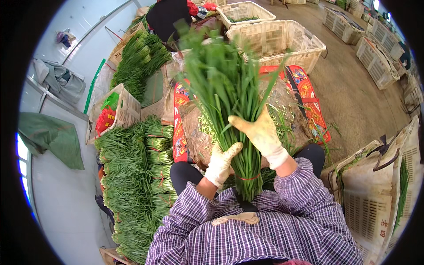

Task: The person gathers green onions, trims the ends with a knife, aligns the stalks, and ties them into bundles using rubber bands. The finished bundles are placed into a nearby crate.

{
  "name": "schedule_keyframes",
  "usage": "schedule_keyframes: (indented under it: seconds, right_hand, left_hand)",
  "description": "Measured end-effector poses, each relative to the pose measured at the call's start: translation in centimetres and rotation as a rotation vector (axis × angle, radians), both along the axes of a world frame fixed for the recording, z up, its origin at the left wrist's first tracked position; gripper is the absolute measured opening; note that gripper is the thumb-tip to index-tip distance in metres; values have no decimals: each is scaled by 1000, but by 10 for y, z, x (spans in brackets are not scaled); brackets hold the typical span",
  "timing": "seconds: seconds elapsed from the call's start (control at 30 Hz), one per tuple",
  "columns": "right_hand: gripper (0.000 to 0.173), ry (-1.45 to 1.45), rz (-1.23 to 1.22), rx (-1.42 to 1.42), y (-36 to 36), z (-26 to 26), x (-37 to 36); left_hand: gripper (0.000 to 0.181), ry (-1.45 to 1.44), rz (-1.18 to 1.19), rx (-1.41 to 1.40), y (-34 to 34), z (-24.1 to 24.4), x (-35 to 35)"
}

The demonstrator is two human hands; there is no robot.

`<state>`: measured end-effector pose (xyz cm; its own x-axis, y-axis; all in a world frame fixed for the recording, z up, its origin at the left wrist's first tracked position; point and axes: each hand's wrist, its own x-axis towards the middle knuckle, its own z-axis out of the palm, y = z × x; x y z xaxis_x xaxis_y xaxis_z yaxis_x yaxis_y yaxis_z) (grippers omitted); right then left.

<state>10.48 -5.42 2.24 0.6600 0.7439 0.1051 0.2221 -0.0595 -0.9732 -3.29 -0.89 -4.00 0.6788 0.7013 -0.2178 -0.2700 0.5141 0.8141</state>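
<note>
Between my two gloved hands stands a large bunch of Chinese chives (240,142), its leafy tops blurred and spread away from me. A red band (248,178) circles the stems near their lower end, close to my lap. My left hand (221,164), in a pale glove, grips the bunch from the left with the thumb across the front. Higher up, my right hand (260,134) in a yellowed glove clasps it from the right. Behind the bunch lies a brown sheet (195,139) strewn with cut stem pieces, on a red patterned padded cloth (180,122).
Tied chive bundles (132,185) are stacked at my left, beside a crate (129,106) holding red and green bags. More chives (139,56) lie farther off. A large plastic crate (278,39) stands ahead, another crate (364,192) at my right. A person in black (169,20) is ahead.
</note>
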Motion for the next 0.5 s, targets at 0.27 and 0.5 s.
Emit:
schedule_keyframes:
  seconds: [0.27, 0.5]
  right_hand:
    - [34, 680, -253, 497, -15, -41, 50]
    - [38, 742, -341, 463, -20, -46, 55]
  left_hand:
    - [34, -76, 301, -132, 10, 7, 2]
    - [34, -52, 256, -93, 13, -5, -3]
